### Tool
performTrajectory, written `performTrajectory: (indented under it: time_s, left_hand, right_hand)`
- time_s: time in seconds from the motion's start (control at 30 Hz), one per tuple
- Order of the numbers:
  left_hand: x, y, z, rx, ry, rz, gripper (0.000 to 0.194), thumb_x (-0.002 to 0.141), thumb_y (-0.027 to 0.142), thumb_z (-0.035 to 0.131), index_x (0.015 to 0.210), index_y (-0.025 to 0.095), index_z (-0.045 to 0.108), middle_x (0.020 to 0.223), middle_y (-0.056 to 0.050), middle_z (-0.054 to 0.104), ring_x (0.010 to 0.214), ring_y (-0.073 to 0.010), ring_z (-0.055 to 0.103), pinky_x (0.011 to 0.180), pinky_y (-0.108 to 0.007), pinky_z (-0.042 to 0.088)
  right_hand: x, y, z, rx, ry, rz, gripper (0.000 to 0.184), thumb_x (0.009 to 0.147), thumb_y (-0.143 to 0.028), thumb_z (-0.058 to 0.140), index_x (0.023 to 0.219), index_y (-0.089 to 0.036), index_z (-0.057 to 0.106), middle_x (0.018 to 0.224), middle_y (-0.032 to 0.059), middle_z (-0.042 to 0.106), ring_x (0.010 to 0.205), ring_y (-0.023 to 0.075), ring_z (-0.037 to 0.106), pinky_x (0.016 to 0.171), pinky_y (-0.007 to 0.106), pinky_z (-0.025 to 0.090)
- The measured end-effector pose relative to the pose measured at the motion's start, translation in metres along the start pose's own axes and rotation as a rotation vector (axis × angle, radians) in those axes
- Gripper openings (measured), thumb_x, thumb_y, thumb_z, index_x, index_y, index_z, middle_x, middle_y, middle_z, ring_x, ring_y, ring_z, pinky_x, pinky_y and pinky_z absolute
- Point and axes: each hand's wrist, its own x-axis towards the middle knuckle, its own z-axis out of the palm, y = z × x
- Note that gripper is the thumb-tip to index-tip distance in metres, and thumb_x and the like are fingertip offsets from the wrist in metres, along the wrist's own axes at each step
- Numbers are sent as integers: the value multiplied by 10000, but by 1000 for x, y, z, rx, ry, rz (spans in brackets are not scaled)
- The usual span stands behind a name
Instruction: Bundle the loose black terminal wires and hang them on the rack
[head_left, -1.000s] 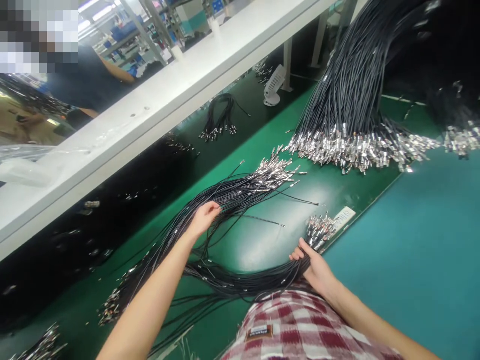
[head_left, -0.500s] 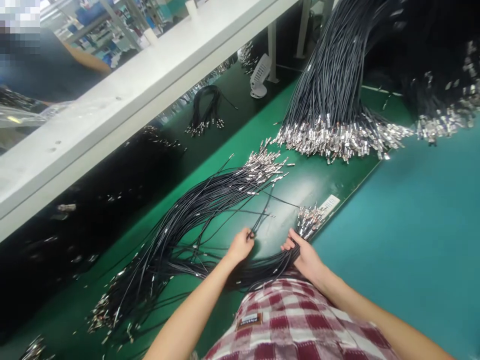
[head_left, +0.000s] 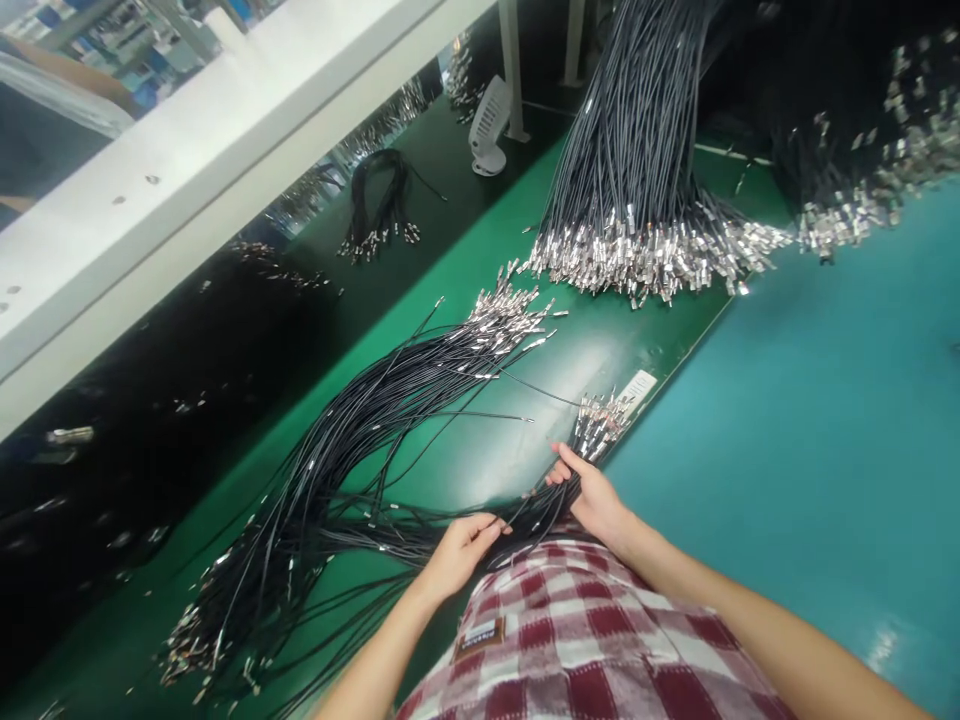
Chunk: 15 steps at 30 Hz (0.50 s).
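My right hand (head_left: 592, 495) is closed round a thin bundle of black wires (head_left: 544, 510) near the green mat's front edge; the bundle's metal terminals (head_left: 600, 415) stick out past my fingers. My left hand (head_left: 457, 550) sits just left of it, fingers curled on the same wires close to my checked shirt. A large loose fan of black wires (head_left: 375, 410) with silver terminals (head_left: 506, 310) spreads across the mat to the left.
A big hanging bunch of wires (head_left: 630, 150) with terminals rests at the back right. A small white fan (head_left: 487, 125) and a looped wire bundle (head_left: 379, 205) lie under the white shelf (head_left: 187, 170). Teal floor (head_left: 810, 420) lies right of the mat.
My left hand left the loose fan of wires, drew back toward my body and came alongside the right hand on the held bundle. The view shifted downward.
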Motion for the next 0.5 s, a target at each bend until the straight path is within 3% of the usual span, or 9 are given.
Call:
performTrajectory:
  time_s: [0.13,0.23,0.3,0.43,0.5]
  left_hand:
    - [25,37,-2,119,289,179,488,918,556,467,975,166,754,773,-53,575,819,-198,544,800,-327,438]
    - [57,78,10,56,307,279,439,948,485,448,1027,171,743,800,-52,575,790,-183,560,781,-320,466]
    - [75,95,26,-25,320,288,390,947,431,465,1023,170,745,914,-75,582,857,-188,586,822,-330,489]
    - [91,94,55,-35,443,186,299,914,272,506,1076,179,739,1192,-125,539,1219,-253,486,1075,-401,378]
    - [92,89,61,-6,447,154,320,912,251,494,1132,194,720,1259,-123,532,1302,-253,419,1122,-397,327]
  right_hand:
    - [-9,-1,5,-168,-84,-58,366,669,-466,824,838,-165,702,545,-37,473,588,140,478,604,276,435]
    - [-15,-1,11,-268,-135,-110,363,670,-492,813,821,-177,714,590,-21,541,633,149,516,647,283,445]
    - [-17,-1,14,-272,-90,-137,344,622,-463,844,801,-199,715,671,-8,628,715,173,576,724,306,475]
    - [-16,-1,12,-225,10,-92,389,535,-356,886,868,-226,731,921,26,736,1040,265,626,910,378,498]
    - [-15,-1,9,-198,17,-53,400,547,-361,876,896,-225,737,983,35,741,1095,288,620,931,400,512]
